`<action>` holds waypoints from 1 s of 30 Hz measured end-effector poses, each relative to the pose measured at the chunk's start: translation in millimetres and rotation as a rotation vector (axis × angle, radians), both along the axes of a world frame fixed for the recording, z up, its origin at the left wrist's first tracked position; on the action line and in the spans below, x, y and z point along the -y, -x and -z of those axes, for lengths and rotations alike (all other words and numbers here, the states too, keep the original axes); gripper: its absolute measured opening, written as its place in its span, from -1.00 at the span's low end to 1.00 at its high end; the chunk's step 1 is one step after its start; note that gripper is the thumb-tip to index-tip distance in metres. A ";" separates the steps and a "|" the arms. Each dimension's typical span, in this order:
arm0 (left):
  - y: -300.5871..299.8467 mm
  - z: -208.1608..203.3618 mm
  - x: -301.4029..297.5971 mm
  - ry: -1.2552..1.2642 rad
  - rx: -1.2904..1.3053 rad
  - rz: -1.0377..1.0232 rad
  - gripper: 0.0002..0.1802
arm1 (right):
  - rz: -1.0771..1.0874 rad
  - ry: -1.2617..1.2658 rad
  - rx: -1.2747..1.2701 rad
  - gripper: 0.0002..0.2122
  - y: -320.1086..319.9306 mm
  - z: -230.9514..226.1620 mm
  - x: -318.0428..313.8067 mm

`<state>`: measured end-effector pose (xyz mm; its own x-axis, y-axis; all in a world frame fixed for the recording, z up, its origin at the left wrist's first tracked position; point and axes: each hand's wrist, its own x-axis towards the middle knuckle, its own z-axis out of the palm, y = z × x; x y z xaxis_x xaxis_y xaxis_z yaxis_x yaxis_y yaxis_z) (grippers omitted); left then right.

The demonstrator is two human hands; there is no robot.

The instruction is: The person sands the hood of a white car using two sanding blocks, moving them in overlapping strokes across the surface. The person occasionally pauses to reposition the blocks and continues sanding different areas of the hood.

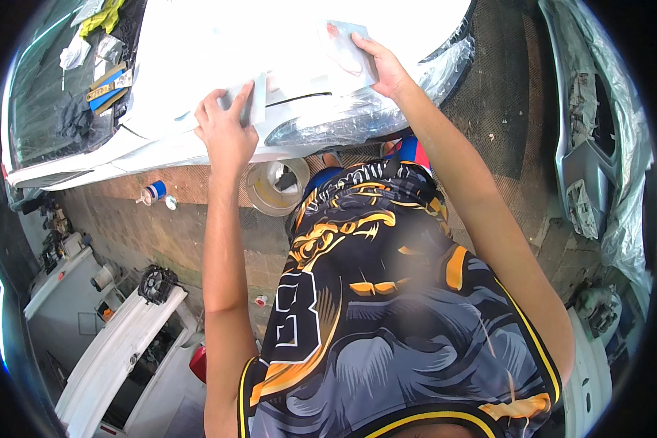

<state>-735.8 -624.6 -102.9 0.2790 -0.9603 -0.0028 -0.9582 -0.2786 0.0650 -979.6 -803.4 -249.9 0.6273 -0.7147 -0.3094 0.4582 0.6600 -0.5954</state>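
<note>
The fingers of the left hand (pixel 228 135) are bent around a small grey plate (pixel 258 104), with the index finger stretched along its face, so they seem to grasp it. The fingers of the right hand (pixel 385 71) grasp a larger pale plate (pixel 345 62) by its edge, the thumb on the upper face, where a reddish smear (pixel 333 30) is seen. Both plates are over the white hood (pixel 212 44), near its front edge; whether they touch it, I cannot tell. Just beside this edge of the hood there is a headlight under clear plastic (pixel 328 125). Below the hood, on the floor, stands a bucket (pixel 269 207) with something white and something dark inside, and to the left of it lies a blue can (pixel 153 192). To the left of the hood, on the windshield (pixel 40 77), a yellow cloth (pixel 108 16) and a blue piece (pixel 109 98) are lying among other items. Well apart from the hood, on its right side, is a grey bumper (pixel 597 171) with plastic film.
</note>
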 end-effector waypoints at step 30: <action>-14.6 29.6 -19.3 -0.013 0.035 0.092 -0.03 | 0.000 -0.041 -0.014 -0.52 2.8 0.6 -1.0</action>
<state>-721.1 -605.3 -132.5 0.1895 -0.9819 -0.0073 -0.9815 -0.1896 0.0281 -982.4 -802.4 -250.6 0.6230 -0.7011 -0.3469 0.4501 0.6841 -0.5740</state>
